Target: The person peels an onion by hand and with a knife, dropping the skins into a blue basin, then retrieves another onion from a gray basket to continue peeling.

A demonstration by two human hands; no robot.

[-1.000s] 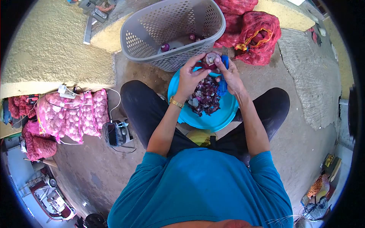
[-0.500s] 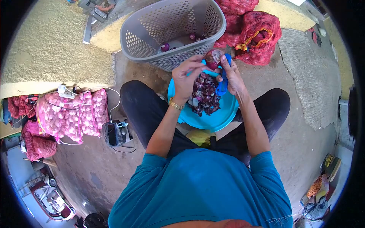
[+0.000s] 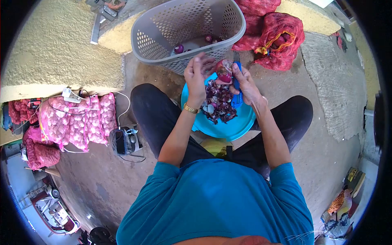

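Note:
A red onion (image 3: 223,72), with some papery skin on its top, is held over the blue basin (image 3: 241,127). My right hand (image 3: 248,85) grips it together with a blue utility knife (image 3: 237,98), whose blade points away from me. Just left of the onion, my left hand (image 3: 197,77) is raised with its fingers apart and nothing visible in it. Dark onion skins and scraps (image 3: 220,102) lie heaped in the basin, between my legs.
Beyond the basin stands a grey perforated laundry basket (image 3: 149,62) with several purple onions inside. Red mesh sacks (image 3: 281,41) sit at its right. Pink mesh sacks of bulbs (image 3: 77,120), a power strip (image 3: 71,96) and a cabled device (image 3: 122,142) are on the left.
My left hand has come away from the onion and moved slightly left, its fingers opening. The onion has shifted a little toward me and left, still in my right hand.

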